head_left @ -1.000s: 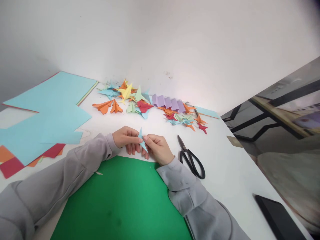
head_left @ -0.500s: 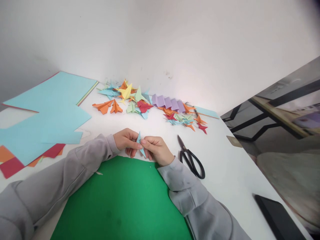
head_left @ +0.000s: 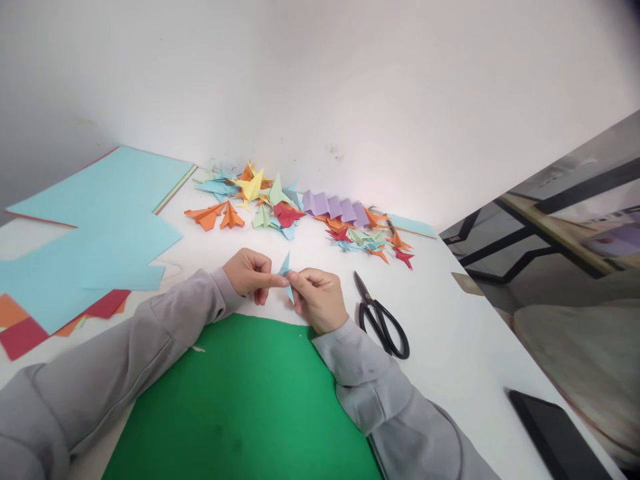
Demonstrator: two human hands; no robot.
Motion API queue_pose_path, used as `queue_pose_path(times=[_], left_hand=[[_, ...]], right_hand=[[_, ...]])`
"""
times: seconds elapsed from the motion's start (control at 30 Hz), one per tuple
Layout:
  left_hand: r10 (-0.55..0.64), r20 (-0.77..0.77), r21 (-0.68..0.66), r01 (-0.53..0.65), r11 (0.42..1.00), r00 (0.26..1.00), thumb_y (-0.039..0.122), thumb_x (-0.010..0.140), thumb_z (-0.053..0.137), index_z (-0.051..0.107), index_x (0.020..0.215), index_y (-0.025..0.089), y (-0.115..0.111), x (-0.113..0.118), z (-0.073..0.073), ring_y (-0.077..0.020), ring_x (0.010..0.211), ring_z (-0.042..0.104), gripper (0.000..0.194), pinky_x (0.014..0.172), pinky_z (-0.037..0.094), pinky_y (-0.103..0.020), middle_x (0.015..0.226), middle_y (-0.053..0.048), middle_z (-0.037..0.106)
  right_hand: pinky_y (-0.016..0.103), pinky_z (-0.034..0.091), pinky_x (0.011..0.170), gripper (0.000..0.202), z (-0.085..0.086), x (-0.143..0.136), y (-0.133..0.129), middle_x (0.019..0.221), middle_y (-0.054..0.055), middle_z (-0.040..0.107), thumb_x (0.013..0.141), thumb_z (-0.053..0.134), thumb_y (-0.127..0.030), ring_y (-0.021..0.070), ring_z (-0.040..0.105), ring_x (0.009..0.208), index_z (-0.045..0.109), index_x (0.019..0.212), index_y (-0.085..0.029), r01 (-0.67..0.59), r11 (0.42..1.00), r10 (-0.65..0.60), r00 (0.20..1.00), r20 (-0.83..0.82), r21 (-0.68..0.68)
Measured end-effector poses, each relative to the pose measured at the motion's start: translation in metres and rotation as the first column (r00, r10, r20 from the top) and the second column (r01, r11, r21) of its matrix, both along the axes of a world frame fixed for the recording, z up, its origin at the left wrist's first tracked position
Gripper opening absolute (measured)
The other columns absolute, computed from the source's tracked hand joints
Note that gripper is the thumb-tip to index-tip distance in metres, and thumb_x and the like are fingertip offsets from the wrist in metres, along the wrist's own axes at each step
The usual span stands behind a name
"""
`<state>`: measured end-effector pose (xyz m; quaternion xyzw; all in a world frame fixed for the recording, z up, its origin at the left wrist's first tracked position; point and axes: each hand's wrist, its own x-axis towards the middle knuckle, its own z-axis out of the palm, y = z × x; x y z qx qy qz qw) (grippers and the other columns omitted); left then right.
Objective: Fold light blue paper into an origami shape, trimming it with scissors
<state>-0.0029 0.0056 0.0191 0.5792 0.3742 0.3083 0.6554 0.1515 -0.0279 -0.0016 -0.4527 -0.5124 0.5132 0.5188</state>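
Note:
A small folded piece of light blue paper (head_left: 285, 267) is pinched between the thumb and fingers of my right hand (head_left: 320, 297), its pointed tip up. My left hand (head_left: 251, 275) has its index finger stretched out against the left side of the piece, with the other fingers curled in. Both hands are above the white table, just past the far edge of a green sheet (head_left: 240, 400). Whether my left hand grips any part of the paper is hard to make out.
Black-handled scissors (head_left: 381, 320) lie right of my right hand. Folded colored paper shapes (head_left: 253, 187) and a purple pleated strip (head_left: 335, 207) line the wall. Blue sheets (head_left: 95, 247) lie at the left, a black phone (head_left: 555, 433) at the front right.
My left hand has moved slightly up and left, and its index finger now points along to the paper instead of pinching it. The blue piece has shifted slightly up and right and tilted differently.

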Motion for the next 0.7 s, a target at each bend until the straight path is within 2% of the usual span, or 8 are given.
queue_pose_path(times=[0.07, 0.13, 0.27, 0.5, 0.57, 0.63, 0.7], left_hand=[[0.039, -0.003, -0.002, -0.039, 0.999, 0.999, 0.034, 0.054, 0.076, 0.039, 0.038, 0.015, -0.0005, 0.0006, 0.0012, -0.0061, 0.024, 0.042, 0.045, 0.027, 0.027, -0.015, 0.03, 0.001, 0.052], [0.027, -0.002, -0.005, -0.027, 1.0, 1.0, 0.033, 0.054, 0.076, 0.038, 0.037, 0.015, -0.0009, 0.0008, 0.0021, -0.0061, 0.024, 0.043, 0.045, 0.028, 0.028, -0.015, 0.031, 0.0, 0.052], [0.041, -0.007, -0.006, -0.041, 0.999, 0.999, 0.033, 0.051, 0.078, 0.037, 0.036, 0.015, -0.002, 0.0016, 0.0032, -0.0061, 0.025, 0.043, 0.048, 0.029, 0.029, -0.015, 0.03, 0.0, 0.052], [0.235, 0.011, -0.006, -0.235, 0.972, 0.972, 0.045, 0.051, 0.075, 0.03, 0.036, 0.017, -0.0023, 0.0031, 0.0033, -0.004, 0.02, 0.035, 0.055, 0.025, 0.019, -0.015, 0.025, 0.002, 0.046], [0.263, 0.028, 0.011, -0.263, 0.965, 0.964, 0.048, 0.053, 0.074, 0.03, 0.037, 0.017, -0.0027, 0.0037, 0.0027, -0.0034, 0.02, 0.033, 0.055, 0.025, 0.019, -0.015, 0.024, 0.003, 0.044], [0.267, 0.055, 0.021, -0.268, 0.963, 0.962, 0.049, 0.055, 0.072, 0.035, 0.04, 0.016, -0.0037, 0.0053, 0.0018, -0.0041, 0.021, 0.035, 0.051, 0.025, 0.022, -0.015, 0.026, 0.004, 0.043], [0.243, 0.063, 0.027, -0.245, 0.969, 0.968, 0.048, 0.055, 0.073, 0.045, 0.051, 0.015, -0.0051, 0.0077, 0.0001, -0.0059, 0.024, 0.04, 0.043, 0.025, 0.029, -0.017, 0.032, 0.005, 0.047]], right_hand=[[0.02, 0.024, 0.029, 0.037, 0.0007, 0.0007, 0.0002, 0.031, -0.004, 0.047, 0.066, 0.069, -0.041, 0.0051, 0.034, 0.026, 0.053, 0.043, -0.017, 0.036, 0.999, -0.036, 0.999, -0.003, 0.0], [0.02, 0.02, 0.029, 0.038, 0.0003, 0.0018, 0.0007, 0.03, -0.005, 0.045, 0.063, 0.072, -0.04, 0.0043, 0.031, 0.026, 0.051, 0.041, -0.017, 0.064, 0.998, -0.064, 0.998, 0.004, 0.007], [0.02, 0.019, 0.03, 0.041, -0.0014, 0.0024, 0.0015, 0.029, -0.005, 0.043, 0.063, 0.072, -0.041, 0.0041, 0.03, 0.027, 0.048, 0.04, -0.018, 0.071, 0.997, -0.071, 0.997, 0.022, 0.014], [0.02, 0.028, 0.032, 0.035, -0.0053, 0.0021, 0.0069, 0.042, -0.004, 0.051, 0.071, 0.063, -0.047, 0.006, 0.039, 0.031, 0.054, 0.054, -0.017, 0.17, 0.985, -0.172, 0.983, -0.064, -0.031], [0.021, 0.033, 0.036, 0.031, -0.0063, 0.003, 0.0075, 0.046, -0.002, 0.054, 0.073, 0.061, -0.045, 0.0079, 0.043, 0.035, 0.057, 0.059, -0.018, 0.213, 0.977, -0.213, 0.977, 0.011, 0.024], [0.023, 0.036, 0.041, 0.028, -0.0068, 0.0036, 0.0057, 0.049, -0.001, 0.056, 0.076, 0.058, -0.042, 0.0097, 0.046, 0.039, 0.06, 0.062, -0.018, 0.231, 0.961, -0.258, 0.949, 0.184, 0.153], [0.025, 0.037, 0.047, 0.025, -0.0069, 0.0033, 0.0019, 0.05, 0.0, 0.057, 0.079, 0.054, -0.037, 0.0112, 0.048, 0.043, 0.061, 0.063, -0.019, 0.182, 0.919, -0.325, 0.853, 0.408, 0.35]])
